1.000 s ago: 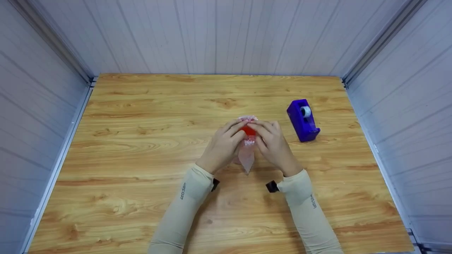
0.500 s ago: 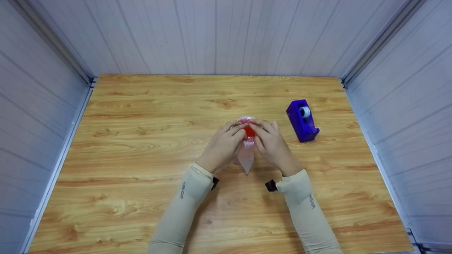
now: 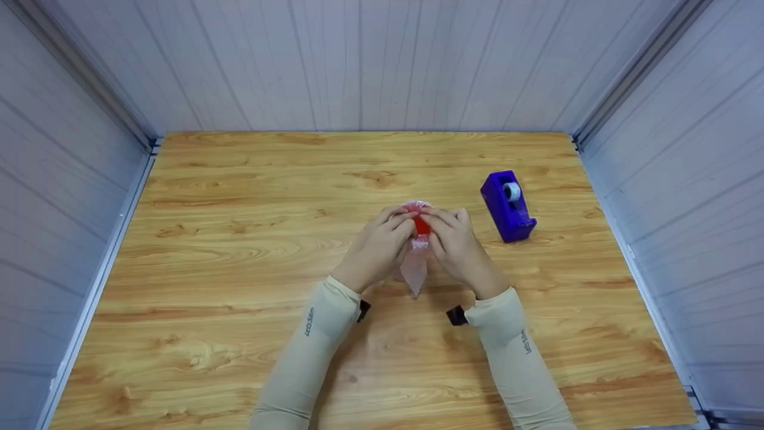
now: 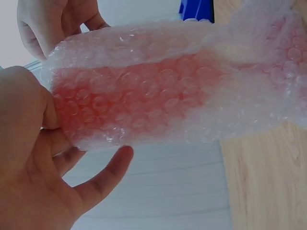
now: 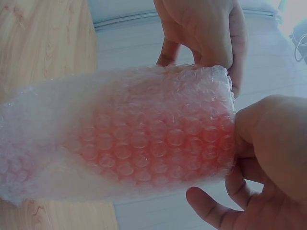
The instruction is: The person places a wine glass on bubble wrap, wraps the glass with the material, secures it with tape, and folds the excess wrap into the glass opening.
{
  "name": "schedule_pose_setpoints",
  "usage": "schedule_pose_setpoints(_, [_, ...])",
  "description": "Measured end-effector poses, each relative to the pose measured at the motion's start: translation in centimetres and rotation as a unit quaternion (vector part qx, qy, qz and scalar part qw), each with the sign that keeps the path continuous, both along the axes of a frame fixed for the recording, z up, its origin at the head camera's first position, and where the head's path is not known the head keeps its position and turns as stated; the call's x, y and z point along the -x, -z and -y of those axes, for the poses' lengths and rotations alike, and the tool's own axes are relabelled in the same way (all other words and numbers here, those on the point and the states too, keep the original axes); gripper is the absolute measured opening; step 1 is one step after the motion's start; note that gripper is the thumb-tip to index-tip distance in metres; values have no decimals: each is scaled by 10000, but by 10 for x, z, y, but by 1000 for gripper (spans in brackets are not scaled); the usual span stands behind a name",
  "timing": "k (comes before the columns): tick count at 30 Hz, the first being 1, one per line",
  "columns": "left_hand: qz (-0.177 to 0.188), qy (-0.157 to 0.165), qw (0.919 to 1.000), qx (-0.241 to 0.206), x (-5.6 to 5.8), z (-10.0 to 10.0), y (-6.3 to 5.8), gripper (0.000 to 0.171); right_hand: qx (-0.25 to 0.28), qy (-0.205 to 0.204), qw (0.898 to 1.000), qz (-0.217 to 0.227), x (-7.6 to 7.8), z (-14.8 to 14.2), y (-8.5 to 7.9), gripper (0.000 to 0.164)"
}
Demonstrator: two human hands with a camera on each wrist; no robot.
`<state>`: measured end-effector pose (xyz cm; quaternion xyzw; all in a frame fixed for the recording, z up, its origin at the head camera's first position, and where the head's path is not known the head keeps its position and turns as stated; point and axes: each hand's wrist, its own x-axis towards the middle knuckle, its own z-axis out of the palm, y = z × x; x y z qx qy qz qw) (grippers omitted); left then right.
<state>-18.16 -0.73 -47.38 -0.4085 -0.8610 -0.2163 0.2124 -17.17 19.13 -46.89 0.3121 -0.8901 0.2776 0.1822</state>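
A red object (image 3: 421, 226), its kind hidden by the wrapping, stands inside clear bubble wrap (image 3: 415, 272) in the middle of the table. My left hand (image 3: 377, 246) holds the wrap's upper end from the left, fingers bent over the rim. From the right, my right hand (image 3: 461, 248) grips the same end, its fingertips nearly meeting the left ones over the red top. In the left wrist view the bubble wrap (image 4: 144, 45) lies in overlapping layers round the red body. Through the bubble wrap (image 5: 153, 143) in the right wrist view the red shows as well. The far end is gathered loosely.
A blue-purple tape dispenser (image 3: 507, 209) with a roll of clear tape (image 3: 511, 192) stands to the right of the hands. The wooden table (image 3: 227, 263) is bounded by pale panel walls (image 3: 358, 65) at the back and both sides.
The fingertips shift slightly over the wrap's upper end, with both hands keeping their hold. The whole head view has tilted a little; the dispenser stays where it was on the table.
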Motion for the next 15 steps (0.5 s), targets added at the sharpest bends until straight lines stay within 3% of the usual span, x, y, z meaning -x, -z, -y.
schedule_pose_setpoints(6, [-153,40,9977,-657,3,-2,12,10,369,-31,9993,-65,0,-3,1,27])
schedule_pose_setpoints(15, [-261,30,9895,-1420,-2,-2,16,14,1197,-312,9921,-209,-6,-6,-2,24])
